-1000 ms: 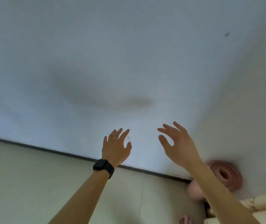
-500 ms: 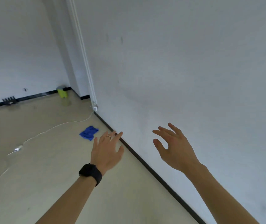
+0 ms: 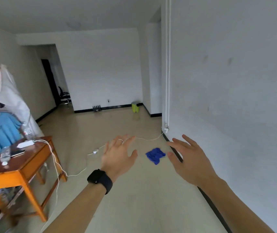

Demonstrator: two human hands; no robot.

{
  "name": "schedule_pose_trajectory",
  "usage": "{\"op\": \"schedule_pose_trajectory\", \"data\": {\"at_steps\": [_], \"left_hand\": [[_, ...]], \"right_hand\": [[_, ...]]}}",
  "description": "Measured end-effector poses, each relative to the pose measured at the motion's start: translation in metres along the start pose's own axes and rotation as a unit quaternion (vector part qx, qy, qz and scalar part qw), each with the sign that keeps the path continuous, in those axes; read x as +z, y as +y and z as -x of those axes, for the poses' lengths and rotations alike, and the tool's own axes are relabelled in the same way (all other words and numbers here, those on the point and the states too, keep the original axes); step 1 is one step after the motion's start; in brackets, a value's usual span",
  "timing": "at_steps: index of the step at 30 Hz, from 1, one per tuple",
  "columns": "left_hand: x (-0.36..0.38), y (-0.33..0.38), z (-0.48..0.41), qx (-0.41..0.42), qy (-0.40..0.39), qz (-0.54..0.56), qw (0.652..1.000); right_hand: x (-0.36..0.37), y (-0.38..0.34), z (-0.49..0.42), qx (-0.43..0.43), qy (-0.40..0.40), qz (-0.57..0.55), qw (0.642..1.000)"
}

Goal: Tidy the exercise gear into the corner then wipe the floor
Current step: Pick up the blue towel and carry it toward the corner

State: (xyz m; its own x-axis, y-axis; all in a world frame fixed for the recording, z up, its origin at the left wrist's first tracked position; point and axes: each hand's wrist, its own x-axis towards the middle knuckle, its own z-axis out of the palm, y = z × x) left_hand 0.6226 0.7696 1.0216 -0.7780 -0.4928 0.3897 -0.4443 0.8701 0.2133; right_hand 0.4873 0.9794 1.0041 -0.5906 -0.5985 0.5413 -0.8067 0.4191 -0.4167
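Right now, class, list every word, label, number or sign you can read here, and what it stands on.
No readable text anywhere.
Label on the plastic bottle on the orange table: too blurred to read.
Face of the black watch: dark, no digits show.

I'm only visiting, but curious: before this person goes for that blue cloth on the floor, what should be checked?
1. Left hand free: ok, open and empty.
2. Right hand free: ok, open and empty.
3. Blue cloth in sight: ok, crumpled on the floor beside the wall.
4. Floor ready for wiping: not ok, a white cable trails across it.
5. Exercise gear tidied into corner: cannot tell, none in view.
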Motion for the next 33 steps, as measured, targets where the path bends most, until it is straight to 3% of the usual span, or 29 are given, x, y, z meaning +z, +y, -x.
{"op": "schedule_pose_trajectory", "data": {"at_steps": [7, 17, 25, 33], "left_hand": [[0.001, -0.091, -0.123, -0.068, 0.033, -0.023, 0.997], [0.02, -0.226, -0.287, -0.111, 0.065, -0.038, 0.991], [0.071, -0.375, -0.431, -0.123, 0.059, -0.039, 0.99], [0.127, -0.491, -0.588, -0.097, 0.022, -0.012, 0.995]], "right_hand": [[0.092, 0.0, -0.157, -0.068, -0.02, -0.007, 0.997], [0.212, -0.004, -0.367, -0.097, -0.047, 0.01, 0.994], [0.359, -0.016, -0.514, -0.098, -0.047, 0.018, 0.994], [0.468, -0.014, -0.631, -0.036, -0.053, 0.084, 0.994]]}}
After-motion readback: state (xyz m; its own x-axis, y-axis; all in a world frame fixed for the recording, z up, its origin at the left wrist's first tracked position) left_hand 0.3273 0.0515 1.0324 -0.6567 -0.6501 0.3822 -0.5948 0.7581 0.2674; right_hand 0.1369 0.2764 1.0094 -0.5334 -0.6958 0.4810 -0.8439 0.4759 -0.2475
